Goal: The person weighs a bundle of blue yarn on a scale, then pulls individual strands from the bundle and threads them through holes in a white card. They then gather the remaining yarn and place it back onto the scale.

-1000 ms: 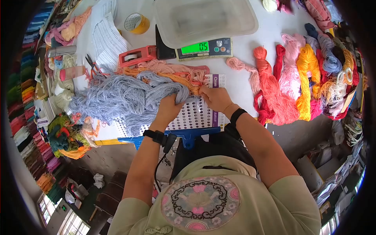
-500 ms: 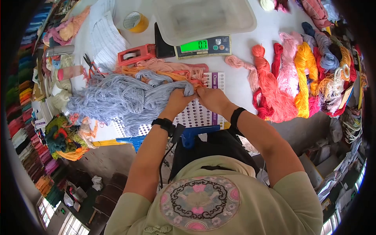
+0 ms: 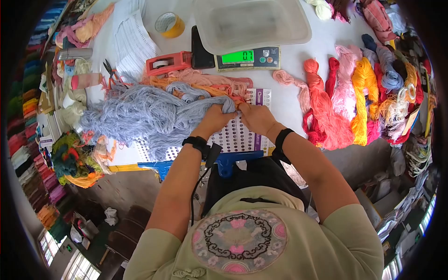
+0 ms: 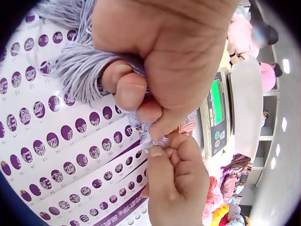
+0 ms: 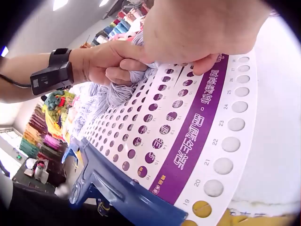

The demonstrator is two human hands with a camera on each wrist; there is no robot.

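A large heap of grey-blue yarn [image 3: 140, 112] lies over a white card with rows of holes [image 3: 228, 140]. My left hand [image 3: 215, 120] grips a bundle of this yarn near its right end, fingers curled around the strands. Right beside it, my right hand [image 3: 258, 119] pinches pale strands between thumb and fingers. The left wrist view shows the fingertips of both hands meeting at a yarn end [image 4: 153, 139]. In the right wrist view the right hand hides most of that pinch. Orange and peach yarn [image 3: 205, 84] lies just behind the hands.
A blue clip [image 3: 228, 163] holds the card's front edge. Behind are a digital scale [image 3: 273, 58] under a plastic tub [image 3: 252, 28], a red tape dispenser [image 3: 168, 63] and a tape roll [image 3: 170, 25]. Coloured skeins [image 3: 326, 116] lie right; scissors [image 3: 108, 70] lie left.
My left hand has moved right with the grey-blue yarn bundle, up against the right hand. The right hand stays in nearly the same place over the card.
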